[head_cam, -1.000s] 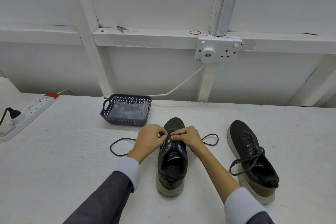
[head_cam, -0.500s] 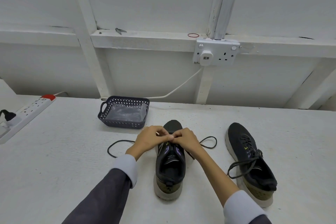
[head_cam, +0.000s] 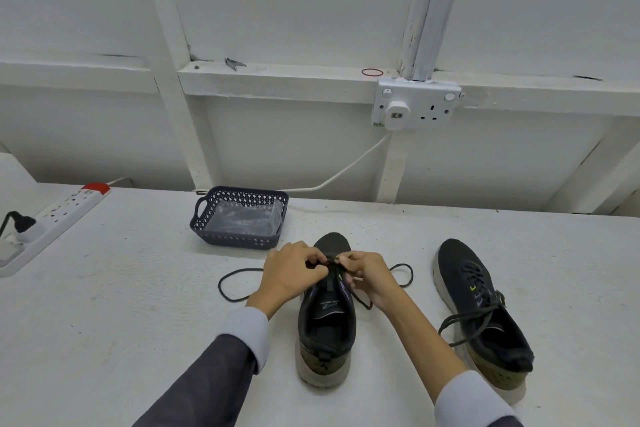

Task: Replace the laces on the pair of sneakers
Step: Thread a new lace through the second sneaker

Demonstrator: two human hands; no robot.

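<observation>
Dark lace [head_cam: 219,286] crosses the toe-end eyelets of the middle sneaker [head_cam: 327,326]; slack loops lie on the tabletop [head_cam: 121,322] left and right of it. Sneaker long axis runs near–far, toe far. My left hand [head_cam: 294,276] and right hand [head_cam: 369,276] meet directly over that crossing, each pinching lace, equally near. Laced second sneaker [head_cam: 460,265] sits right; basket [head_cam: 235,242] far left.

Dark lace [head_cam: 219,285] partly hidden under left hand [head_cam: 291,274]

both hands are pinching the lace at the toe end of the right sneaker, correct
Not the right sneaker. The head view shows the left hand and right hand pinching the lace at the toe end of the left sneaker.
</observation>
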